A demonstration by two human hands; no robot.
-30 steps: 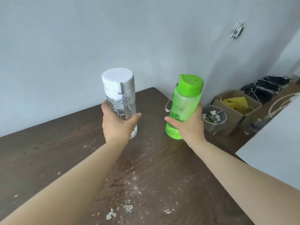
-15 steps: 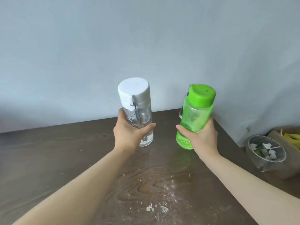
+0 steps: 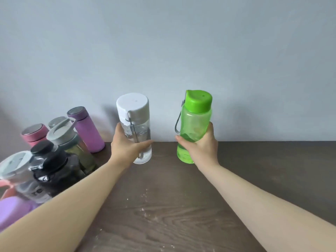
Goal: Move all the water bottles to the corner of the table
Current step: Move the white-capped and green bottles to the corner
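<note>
My left hand (image 3: pixel 126 149) grips a clear water bottle (image 3: pixel 135 122) with a white cap, held upright above the dark wooden table (image 3: pixel 181 197). My right hand (image 3: pixel 201 148) grips a translucent green bottle (image 3: pixel 194 124) with a green cap and grey strap, also upright. Both bottles hang near the table's far edge by the wall. At the left stands a cluster of several bottles: a purple flask (image 3: pixel 85 130), a pink flask (image 3: pixel 34 134), a grey-lidded olive bottle (image 3: pixel 71 144), a black-capped dark bottle (image 3: pixel 52 166) and a white-lidded one (image 3: pixel 15 166).
A pale grey wall (image 3: pixel 163 51) runs along the table's far edge. White specks are scattered on the tabletop in front of me. A lilac object (image 3: pixel 12 211) sits at the lower left edge, partly behind my left forearm.
The view has swung left: the table's right corner and the floor boxes have left the frame, and the bottle cluster at the left has come into view. Both hands still hold their bottles.
</note>
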